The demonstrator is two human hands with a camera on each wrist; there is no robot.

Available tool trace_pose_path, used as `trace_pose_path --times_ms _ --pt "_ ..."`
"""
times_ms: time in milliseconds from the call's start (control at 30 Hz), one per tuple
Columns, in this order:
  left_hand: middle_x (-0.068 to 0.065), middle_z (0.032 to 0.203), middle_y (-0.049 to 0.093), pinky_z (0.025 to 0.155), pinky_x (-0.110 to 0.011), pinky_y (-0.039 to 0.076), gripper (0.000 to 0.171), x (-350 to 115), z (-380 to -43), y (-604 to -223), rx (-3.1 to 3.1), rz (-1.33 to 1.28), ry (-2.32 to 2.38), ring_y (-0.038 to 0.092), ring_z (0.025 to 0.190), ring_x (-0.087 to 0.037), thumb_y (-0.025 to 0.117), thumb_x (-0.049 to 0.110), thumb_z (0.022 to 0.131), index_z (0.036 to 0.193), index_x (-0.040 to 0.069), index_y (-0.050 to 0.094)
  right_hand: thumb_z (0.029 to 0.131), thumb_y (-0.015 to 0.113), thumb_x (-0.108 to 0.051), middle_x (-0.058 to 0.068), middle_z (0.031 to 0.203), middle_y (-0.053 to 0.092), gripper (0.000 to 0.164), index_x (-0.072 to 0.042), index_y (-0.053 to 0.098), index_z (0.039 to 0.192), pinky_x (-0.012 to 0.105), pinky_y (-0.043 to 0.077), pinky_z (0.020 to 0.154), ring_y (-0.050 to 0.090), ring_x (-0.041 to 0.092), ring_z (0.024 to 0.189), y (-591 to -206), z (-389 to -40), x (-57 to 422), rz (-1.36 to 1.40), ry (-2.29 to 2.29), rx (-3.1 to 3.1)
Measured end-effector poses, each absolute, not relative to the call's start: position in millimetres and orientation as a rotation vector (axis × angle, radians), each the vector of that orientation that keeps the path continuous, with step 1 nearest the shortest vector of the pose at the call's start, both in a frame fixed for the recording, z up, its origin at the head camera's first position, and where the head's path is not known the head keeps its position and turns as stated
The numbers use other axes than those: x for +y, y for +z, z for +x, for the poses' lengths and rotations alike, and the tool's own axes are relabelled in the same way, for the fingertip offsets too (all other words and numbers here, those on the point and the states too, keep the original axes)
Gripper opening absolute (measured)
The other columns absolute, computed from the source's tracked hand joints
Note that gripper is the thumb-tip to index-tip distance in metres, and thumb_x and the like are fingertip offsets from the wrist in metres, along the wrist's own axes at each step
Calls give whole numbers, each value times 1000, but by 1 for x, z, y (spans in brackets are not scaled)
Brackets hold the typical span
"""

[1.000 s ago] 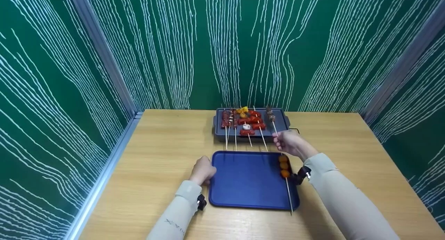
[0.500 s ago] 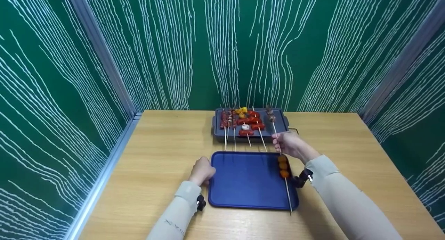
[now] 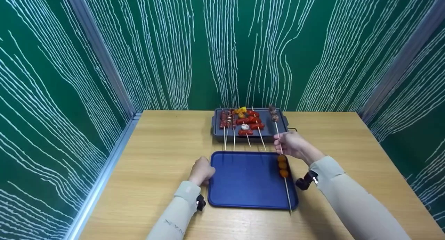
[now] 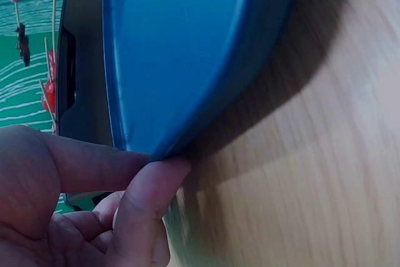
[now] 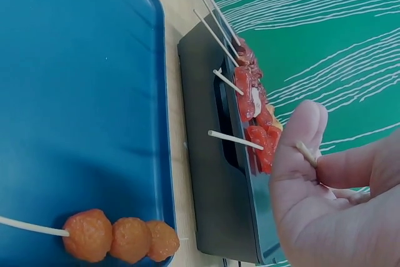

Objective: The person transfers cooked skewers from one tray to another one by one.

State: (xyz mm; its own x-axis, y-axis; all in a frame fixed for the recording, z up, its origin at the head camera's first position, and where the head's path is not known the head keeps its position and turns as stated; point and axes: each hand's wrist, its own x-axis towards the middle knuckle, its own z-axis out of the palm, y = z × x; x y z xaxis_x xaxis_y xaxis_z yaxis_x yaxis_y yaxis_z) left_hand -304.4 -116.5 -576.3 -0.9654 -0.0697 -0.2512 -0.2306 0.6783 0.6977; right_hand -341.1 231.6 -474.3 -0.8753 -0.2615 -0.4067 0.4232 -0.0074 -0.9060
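Observation:
My left hand [image 3: 202,171] pinches the left rim of the blue tray [image 3: 250,184] between thumb and finger, plain in the left wrist view [image 4: 125,211]. On the tray's right side lies a skewer of orange balls [image 3: 283,165], its stick crossing the front rim. My right hand [image 3: 293,144] pinches the stick of a brown meat skewer [image 3: 274,115] at the grill's right end. In the left wrist view that meat [image 4: 24,45] hangs apart from the grill. Only the stick's end [image 5: 306,153] shows between the fingers in the right wrist view.
Behind the tray stands a dark electric grill [image 3: 267,132]. Meat skewers [image 3: 227,119] lie at its left, with red sausage skewers [image 3: 251,121] and yellow pieces [image 3: 241,110] mid-plate. Several sticks overhang its front. Green walls with white lines [image 3: 243,42] enclose the wooden table [image 3: 163,139].
My right hand has shifted slightly right with the meat skewer, whose meat has moved right over the grill. My left hand stays at the tray's rim.

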Motion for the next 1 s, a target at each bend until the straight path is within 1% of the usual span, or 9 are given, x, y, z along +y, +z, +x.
trace_pose_path --times_ms 133,233,300,500,633,733,800,933,1000 --pt "-8 57 56 35 -36 56 22 -121 -319 -600 2682 -237 1160 63 37 -23 51 -1 84 69 15 44 108 29 4 0 79 63 23 -4 51 110 23 59 62 61 12 67 -473 -338 234 148 -1916 1824" --pt "-10 60 60 35 -36 57 21 -123 -325 -609 2676 -242 1152 64 38 -24 52 1 84 70 15 46 107 30 4 0 79 63 24 -5 52 109 24 60 64 62 12 67 -472 -335 236 121 -1894 1839" --pt "-11 61 61 35 -36 56 20 -123 -325 -610 2679 -247 1149 64 38 -24 52 1 84 70 14 47 106 30 5 0 80 63 24 -5 52 108 25 60 64 62 13 67 -472 -333 236 111 -1884 1848" --pt "-20 68 66 37 -38 58 15 -117 -311 -584 2682 -269 1149 64 39 -26 53 -3 85 73 7 54 105 31 6 0 83 63 24 -6 51 109 27 62 68 63 14 70 -472 -326 238 87 -1836 1885" --pt "-23 73 67 36 -36 57 12 -117 -309 -586 2713 -246 1149 62 37 -23 52 -2 85 77 5 57 105 30 6 1 83 63 23 -6 50 111 29 64 70 64 14 69 -473 -321 239 97 -1834 1887" --pt "-19 71 64 34 -31 54 16 -116 -303 -577 2718 -245 1150 58 36 -19 52 -2 86 74 8 54 106 29 4 2 85 64 22 -4 48 114 29 65 70 66 15 70 -473 -317 240 97 -1830 1891" --pt "-13 63 60 34 -32 54 24 -113 -297 -565 2711 -262 1126 58 36 -19 51 -4 87 67 10 49 107 30 4 2 85 65 22 -4 48 114 29 66 71 68 15 71 -474 -315 242 95 -1827 1888" --pt "-1 53 43 33 -28 51 36 -113 -296 -565 2727 -233 1121 55 34 -16 49 -4 86 60 17 36 107 31 5 1 85 65 23 -6 50 113 28 66 72 69 15 74 -476 -311 246 82 -1813 1879" --pt "-1 52 45 32 -28 50 37 -113 -296 -566 2733 -224 1121 55 34 -16 50 -4 86 59 18 36 106 32 5 1 86 66 23 -7 51 113 28 66 72 70 15 75 -478 -309 248 68 -1798 1879"
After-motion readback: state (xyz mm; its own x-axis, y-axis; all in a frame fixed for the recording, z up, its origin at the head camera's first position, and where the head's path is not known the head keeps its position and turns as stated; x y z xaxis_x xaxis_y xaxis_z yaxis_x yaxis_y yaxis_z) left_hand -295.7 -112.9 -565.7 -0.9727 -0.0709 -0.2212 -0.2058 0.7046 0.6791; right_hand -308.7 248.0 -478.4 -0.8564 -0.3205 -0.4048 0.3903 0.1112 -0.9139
